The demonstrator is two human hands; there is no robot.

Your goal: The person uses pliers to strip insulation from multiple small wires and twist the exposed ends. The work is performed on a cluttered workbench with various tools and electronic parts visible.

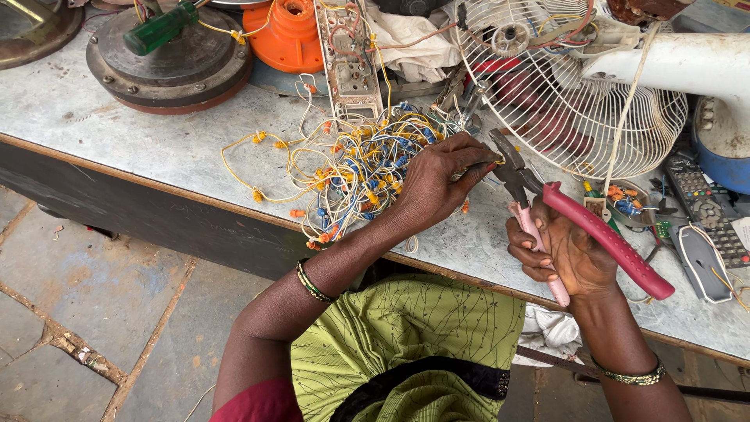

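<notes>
Green cloth (pixel 406 344) fills the bottom centre; stone floor (pixel 86 297) lower left. Up on the grey worktop (pixel 141 133), the left hand (pixel 437 184) pinches a wire from the tangled wire bundle (pixel 351 168) mid-frame, while right of centre the right hand (pixel 566 254) grips pink-handled pliers (pixel 578 223), below the white fan guard (pixel 562 86).

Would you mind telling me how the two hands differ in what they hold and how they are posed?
The left hand pinches a thin wire from the tangled wire bundle with its fingertips; the right hand grips the pink-handled pliers. The left hand lies palm down over the bundle, while the right is turned palm up near the table edge. Both wrists wear a bangle.
</notes>
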